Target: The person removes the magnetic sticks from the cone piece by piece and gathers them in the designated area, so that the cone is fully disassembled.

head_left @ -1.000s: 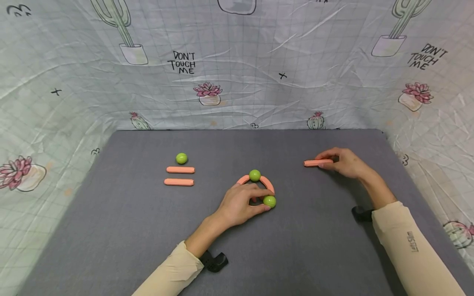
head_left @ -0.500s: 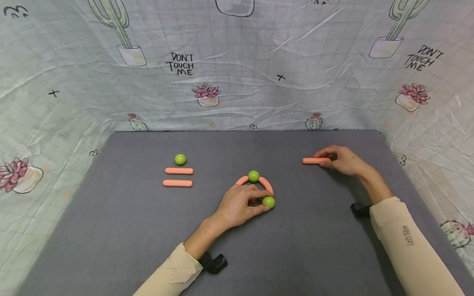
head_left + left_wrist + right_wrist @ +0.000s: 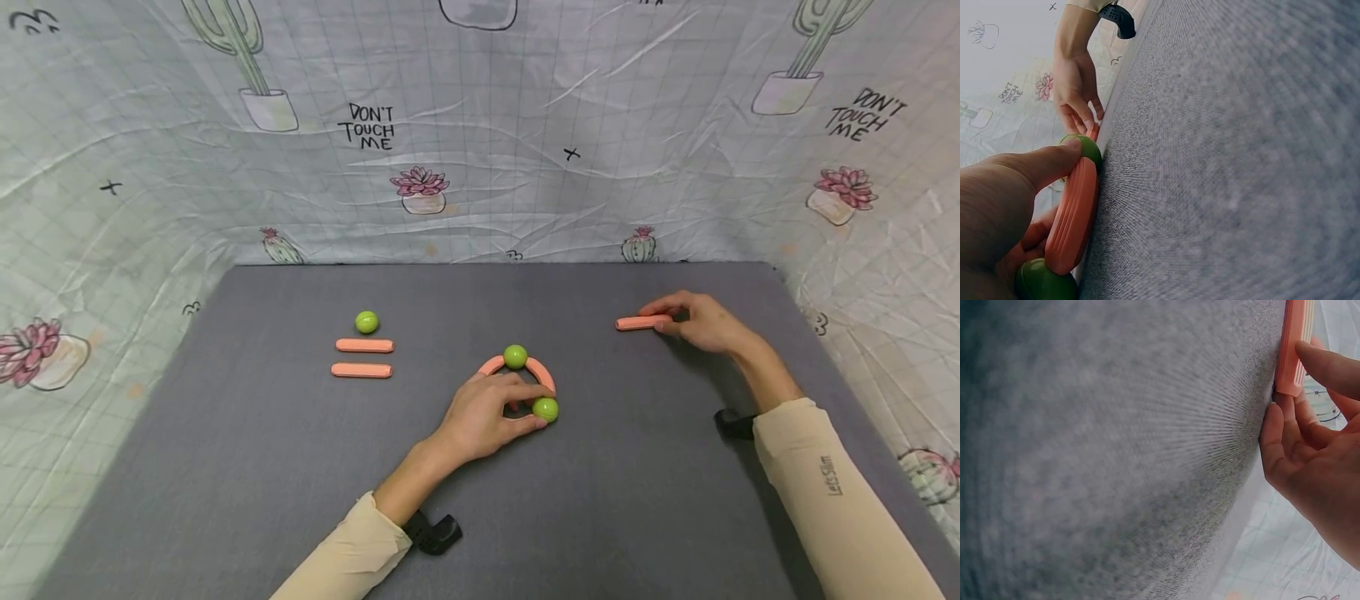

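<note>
My left hand reaches over a partial ring of curved orange pieces and green balls. Its thumb and index finger pinch the green ball on the ring's near right side. Another green ball sits at the ring's far side, between curved orange pieces; the ring's left part is hidden under the hand. From the left wrist, a grooved orange piece runs between the pinched ball and a further green ball. Off to the right, my right hand pinches one end of a straight orange stick.
Two straight orange sticks, a farther one and a nearer one, lie parallel at the left. Behind them is a loose green ball. Printed cloth encloses the grey tabletop at the back and both sides.
The right hand has shifted slightly away from me with the orange stick, which now tilts a little. My left hand keeps its place on the green ball.
</note>
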A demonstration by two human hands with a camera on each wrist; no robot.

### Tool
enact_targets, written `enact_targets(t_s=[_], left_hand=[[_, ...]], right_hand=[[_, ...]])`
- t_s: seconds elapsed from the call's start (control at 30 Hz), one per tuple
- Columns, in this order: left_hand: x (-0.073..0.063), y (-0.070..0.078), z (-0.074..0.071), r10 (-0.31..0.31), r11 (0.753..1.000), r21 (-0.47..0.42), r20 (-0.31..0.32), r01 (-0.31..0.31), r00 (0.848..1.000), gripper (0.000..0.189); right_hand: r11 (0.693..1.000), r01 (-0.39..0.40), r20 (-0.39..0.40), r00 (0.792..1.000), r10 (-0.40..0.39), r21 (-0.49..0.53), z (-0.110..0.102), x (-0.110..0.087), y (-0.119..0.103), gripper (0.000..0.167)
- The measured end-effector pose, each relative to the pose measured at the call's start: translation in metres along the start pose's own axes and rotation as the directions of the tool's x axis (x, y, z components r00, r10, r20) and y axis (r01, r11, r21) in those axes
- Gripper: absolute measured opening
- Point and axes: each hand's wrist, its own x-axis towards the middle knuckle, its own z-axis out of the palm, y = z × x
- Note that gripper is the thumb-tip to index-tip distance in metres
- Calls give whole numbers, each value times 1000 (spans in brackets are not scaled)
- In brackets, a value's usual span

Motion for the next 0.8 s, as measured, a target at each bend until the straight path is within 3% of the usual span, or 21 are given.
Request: enact_targets(t_s=[0.47,0.63,0.8], left_hand=[[0,1,-1,1,1000,-15,11,-1,1000,32],[0,1,-2,-10,1000,-21,19,11,1000,36],[0,1,-2,-14,999,-34,8,14,1000,41]], right_hand=[[996,-49,-6,999,49,70,-3,-6,4,44],[991,-102,-56,993,107,91,-4,-8,8,49],[992,-90,-149,983,103,93,-2,-11,6,47]])
